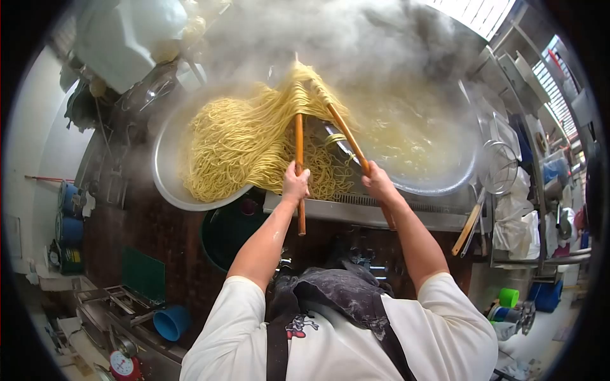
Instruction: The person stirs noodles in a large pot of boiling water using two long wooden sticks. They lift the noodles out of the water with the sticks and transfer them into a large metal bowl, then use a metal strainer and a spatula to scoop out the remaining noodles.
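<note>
My left hand (pixel 295 184) grips a long wooden stick (pixel 299 143), and my right hand (pixel 379 183) grips a second wooden stick (pixel 346 136). The two sticks meet at their far tips and lift a thick hank of yellow noodles (pixel 267 127). The noodles drape from the sticks down to the left into a wide metal basin (pixel 166 181). More noodles (pixel 324 171) hang between the sticks. To the right a large steaming wok of cloudy water (pixel 419 149) gives off heavy steam.
A wire strainer (pixel 499 166) and a wooden-handled tool (pixel 468 228) sit right of the wok. A green bucket (pixel 225 235) stands below the basin. Blue containers (pixel 70 216) are at the left, a blue cup (pixel 171 322) and a scale (pixel 122 365) at lower left.
</note>
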Tool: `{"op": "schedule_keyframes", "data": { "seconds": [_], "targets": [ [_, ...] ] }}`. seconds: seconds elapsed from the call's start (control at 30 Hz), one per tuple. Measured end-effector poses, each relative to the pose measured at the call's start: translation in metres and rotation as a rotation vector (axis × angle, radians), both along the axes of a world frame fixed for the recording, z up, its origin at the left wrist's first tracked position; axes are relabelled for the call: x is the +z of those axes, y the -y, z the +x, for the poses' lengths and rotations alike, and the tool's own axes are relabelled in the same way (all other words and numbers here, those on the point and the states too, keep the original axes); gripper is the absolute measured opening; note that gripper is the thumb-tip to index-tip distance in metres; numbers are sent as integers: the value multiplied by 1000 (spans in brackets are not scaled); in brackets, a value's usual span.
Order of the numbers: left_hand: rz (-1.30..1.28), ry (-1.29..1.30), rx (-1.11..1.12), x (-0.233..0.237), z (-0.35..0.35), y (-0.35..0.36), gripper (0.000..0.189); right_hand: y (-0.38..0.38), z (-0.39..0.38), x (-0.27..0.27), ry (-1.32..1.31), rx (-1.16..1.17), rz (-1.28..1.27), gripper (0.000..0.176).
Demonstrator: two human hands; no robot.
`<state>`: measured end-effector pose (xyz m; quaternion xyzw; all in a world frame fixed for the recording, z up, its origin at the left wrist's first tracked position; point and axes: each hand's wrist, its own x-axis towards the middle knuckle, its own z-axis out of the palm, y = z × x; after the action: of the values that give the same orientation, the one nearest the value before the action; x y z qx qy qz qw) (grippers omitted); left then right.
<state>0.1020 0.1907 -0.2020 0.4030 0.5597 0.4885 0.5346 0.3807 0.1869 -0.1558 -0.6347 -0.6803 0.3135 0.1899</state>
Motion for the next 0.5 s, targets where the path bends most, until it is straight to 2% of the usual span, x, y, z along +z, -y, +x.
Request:
{"op": "schedule_keyframes", "data": {
  "seconds": [0.1, 0.17, 0.27, 0.3, 0.33, 0.4, 0.5],
  "targets": [
    [90, 116, 60, 43, -39, -8, 23, -18, -77, 58, 24, 57, 71, 29],
    [89, 67, 167, 84, -69, 1, 21, -13, -132, 119, 70, 105, 42, 28],
    [57, 118, 201, 99, -132, 20, 24, -18, -195, 138, 105, 206, 82, 28],
    [31, 104, 208, 96, -148, 34, 19, -18, -207, 135, 136, 247, 97, 28],
    [7, 90, 216, 88, -164, 55, 16, -18, -213, 121, 209, 308, 106, 26],
    [-64, 38, 220, 46, -202, 102, 31, -6, -196, 97, 320, 389, 120, 24],
    [-352, -259, 111, 41, -271, 211, 55, 15, -116, 94, 438, 420, 42, 27]
  ]
}}
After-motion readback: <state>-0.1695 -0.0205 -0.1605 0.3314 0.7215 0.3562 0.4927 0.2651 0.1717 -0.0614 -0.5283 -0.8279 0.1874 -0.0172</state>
